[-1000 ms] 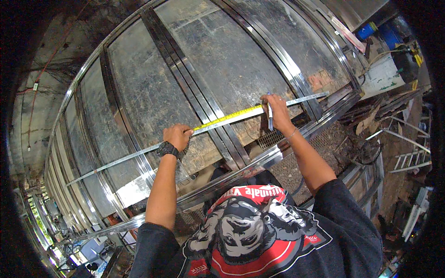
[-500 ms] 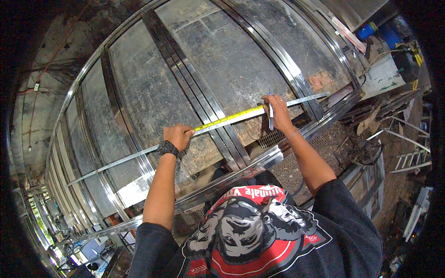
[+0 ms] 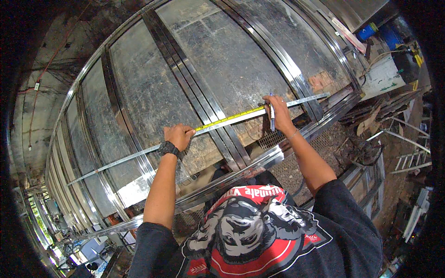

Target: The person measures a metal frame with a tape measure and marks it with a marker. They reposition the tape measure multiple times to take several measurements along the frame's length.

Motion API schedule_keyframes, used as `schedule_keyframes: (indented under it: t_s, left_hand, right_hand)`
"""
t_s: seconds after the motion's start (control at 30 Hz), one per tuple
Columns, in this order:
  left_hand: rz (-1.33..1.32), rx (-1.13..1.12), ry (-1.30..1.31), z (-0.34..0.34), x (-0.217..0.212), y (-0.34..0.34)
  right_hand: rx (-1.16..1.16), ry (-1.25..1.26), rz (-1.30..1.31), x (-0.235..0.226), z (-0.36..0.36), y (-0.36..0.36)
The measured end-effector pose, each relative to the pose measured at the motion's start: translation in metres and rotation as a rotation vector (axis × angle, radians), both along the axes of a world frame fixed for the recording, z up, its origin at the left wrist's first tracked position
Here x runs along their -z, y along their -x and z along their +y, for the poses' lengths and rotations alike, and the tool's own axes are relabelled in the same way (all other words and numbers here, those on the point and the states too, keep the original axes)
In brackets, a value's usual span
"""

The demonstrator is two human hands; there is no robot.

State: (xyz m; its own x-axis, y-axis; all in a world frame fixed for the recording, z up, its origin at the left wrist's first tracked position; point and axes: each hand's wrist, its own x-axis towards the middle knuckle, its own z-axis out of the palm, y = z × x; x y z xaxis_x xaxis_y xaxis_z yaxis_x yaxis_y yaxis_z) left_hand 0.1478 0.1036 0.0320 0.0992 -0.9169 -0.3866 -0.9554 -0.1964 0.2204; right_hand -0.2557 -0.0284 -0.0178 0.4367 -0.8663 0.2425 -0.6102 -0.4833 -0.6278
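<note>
A yellow tape measure (image 3: 230,118) stretches along a long, thin metal strip (image 3: 125,159) that lies across the frame. My left hand (image 3: 179,136), with a black watch at its wrist, pinches the tape's left end against the strip. At the other end my right hand (image 3: 280,114) is closed round the tape measure, whose case is mostly hidden by the fingers. A pen (image 3: 272,118) with a pale barrel is also held in that hand, pointing down toward me. Beyond the right hand the strip runs on to the right.
Under the strip lies a large frame of shiny metal bars (image 3: 214,121) over worn dark boards (image 3: 222,60). Its near rail (image 3: 204,186) passes close to my body. At right are scrap wood, a white ladder-like rack (image 3: 412,160) and a blue can (image 3: 367,31).
Both hands stay almost in place. The tape's yellow face looks narrower, as if tilted slightly, and the pen has shifted a little in my right hand.
</note>
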Motion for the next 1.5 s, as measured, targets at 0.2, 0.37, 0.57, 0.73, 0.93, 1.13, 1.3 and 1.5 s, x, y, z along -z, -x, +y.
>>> schedule_keyframes:
  t_s: [0.2,0.37,0.57,0.73,0.93,1.13,1.3,1.5]
  left_hand:
    - [0.055,0.030,0.078,0.000,0.010,-0.005]
    - [0.055,-0.020,0.057,0.003,0.011,-0.006]
    - [0.062,-0.013,0.019,-0.003,0.011,-0.008]
    - [0.059,-0.017,0.004,-0.003,0.009,-0.009]
    - [0.073,-0.018,-0.008,-0.002,0.008,-0.008]
    - [0.091,-0.012,-0.013,-0.002,0.012,-0.013]
    - [0.068,-0.013,-0.005,0.000,0.011,-0.009]
    - [0.142,-0.021,0.019,0.003,0.011,-0.012]
  right_hand:
    - [0.130,0.242,-0.020,-0.006,0.011,-0.003]
    - [0.242,0.104,-0.113,-0.023,0.063,-0.021]
    - [0.127,0.085,-0.179,-0.017,0.119,-0.028]
    - [0.149,-0.016,-0.130,-0.014,0.142,-0.019]
    - [0.140,0.027,-0.058,-0.012,0.143,-0.019]
    - [0.131,0.008,-0.037,-0.015,0.144,-0.022]
    - [0.113,0.029,-0.046,-0.012,0.142,-0.021]
    - [0.119,0.028,-0.035,-0.018,0.142,-0.024]
